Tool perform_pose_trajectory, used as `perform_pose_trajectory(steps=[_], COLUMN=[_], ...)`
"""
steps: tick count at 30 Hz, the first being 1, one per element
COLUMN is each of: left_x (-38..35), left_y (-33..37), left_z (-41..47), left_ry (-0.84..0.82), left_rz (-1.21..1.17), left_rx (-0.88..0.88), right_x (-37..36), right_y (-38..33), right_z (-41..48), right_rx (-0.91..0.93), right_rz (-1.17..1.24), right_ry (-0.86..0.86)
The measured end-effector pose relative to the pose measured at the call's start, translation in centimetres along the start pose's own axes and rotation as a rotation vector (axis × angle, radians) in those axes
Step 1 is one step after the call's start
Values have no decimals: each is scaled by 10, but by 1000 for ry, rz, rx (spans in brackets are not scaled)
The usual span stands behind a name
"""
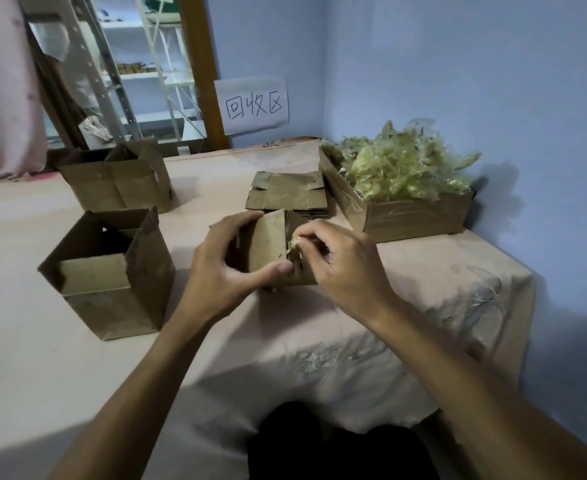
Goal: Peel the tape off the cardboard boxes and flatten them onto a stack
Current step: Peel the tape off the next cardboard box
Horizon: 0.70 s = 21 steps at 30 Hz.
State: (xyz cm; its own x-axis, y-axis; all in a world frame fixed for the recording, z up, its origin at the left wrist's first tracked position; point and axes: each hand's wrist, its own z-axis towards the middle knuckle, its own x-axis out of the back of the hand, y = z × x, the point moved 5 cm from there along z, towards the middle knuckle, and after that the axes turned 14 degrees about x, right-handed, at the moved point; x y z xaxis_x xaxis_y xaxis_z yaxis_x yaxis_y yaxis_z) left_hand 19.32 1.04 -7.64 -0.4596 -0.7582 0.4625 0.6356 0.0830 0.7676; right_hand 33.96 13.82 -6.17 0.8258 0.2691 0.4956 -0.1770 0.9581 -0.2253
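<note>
Pale blue walls met behind a cloth-covered table [406, 271]. At 2 o'clock a shallow carton [413, 216] was heaped with crumpled tape scraps [402, 168]. At 9 o'clock stood an open box [112, 271], flaps up, with a second open box [118, 178] at 10 o'clock. The flattened stack [286, 195] lay at 12 o'clock, just beside the carton. At centre, the left hand [222, 265] gripped a small box [271, 244], thumb on its near face and fingers curled over the top. The right hand [340, 258] pinched tape [295, 242] at that box's right edge. Bare cloth ran to the table's 3 o'clock drop-off and near edge.
</note>
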Motion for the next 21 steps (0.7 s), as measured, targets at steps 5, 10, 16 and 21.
perform_pose_trajectory(steps=[5, 10, 16, 21], left_x=[13, 21, 25, 18], left_y=[-18, -25, -51, -76], left_z=[-1, -7, -25, -44], left_ry=[-10, 12, 109, 101], left_rz=[-144, -202, -307, -385], left_rx=[117, 153, 246, 363], right_x=[-12, -23, -40, -55], right_y=[-12, -16, -21, -31], right_z=[18, 24, 21, 17], right_rx=[34, -13, -94, -142], right_rz=[71, 117, 221, 331], right_ry=[-47, -82, -139, -193])
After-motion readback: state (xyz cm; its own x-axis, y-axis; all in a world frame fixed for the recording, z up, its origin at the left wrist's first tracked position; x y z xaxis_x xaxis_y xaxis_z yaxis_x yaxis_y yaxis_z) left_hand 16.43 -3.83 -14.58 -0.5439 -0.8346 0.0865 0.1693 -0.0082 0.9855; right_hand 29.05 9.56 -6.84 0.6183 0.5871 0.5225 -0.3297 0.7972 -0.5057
